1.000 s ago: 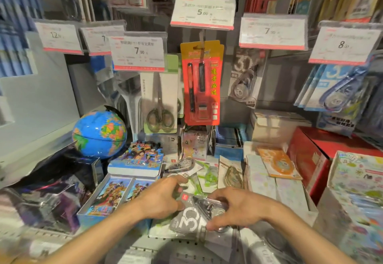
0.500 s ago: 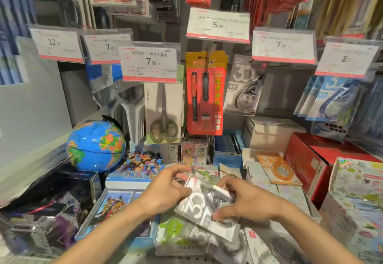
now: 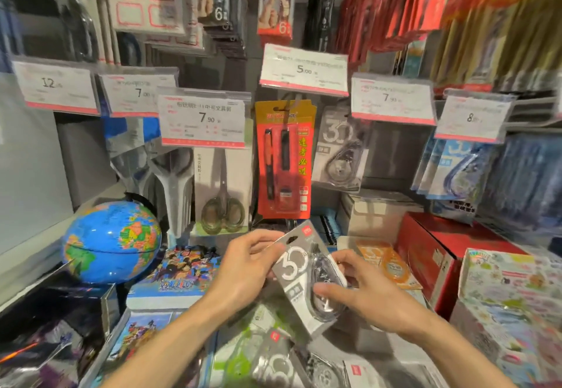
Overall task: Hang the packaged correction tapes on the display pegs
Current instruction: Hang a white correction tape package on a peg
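A grey packaged correction tape [image 3: 299,269] marked "30" is held tilted in front of the shelf by both hands. My left hand [image 3: 246,269] pinches its upper left edge. My right hand [image 3: 359,290] grips its lower right side over the clear blister. One matching grey pack [image 3: 339,150] hangs on a peg below the 7.90 price tag [image 3: 392,100]. More grey and green packs [image 3: 273,360] lie loose on the shelf below my hands. Blue correction tape packs [image 3: 456,168] hang at the right.
An orange pen pack [image 3: 284,159] and scissors [image 3: 222,193] hang left of the grey tape peg. A globe [image 3: 111,241] stands at the left, cartoon boxes [image 3: 182,272] beside it. A red box [image 3: 435,253] and patterned boxes [image 3: 511,302] fill the right.
Both hands have lifted the grey pack up off the pile on the shelf and turned it more upright. The view has tilted upward toward the pegs.
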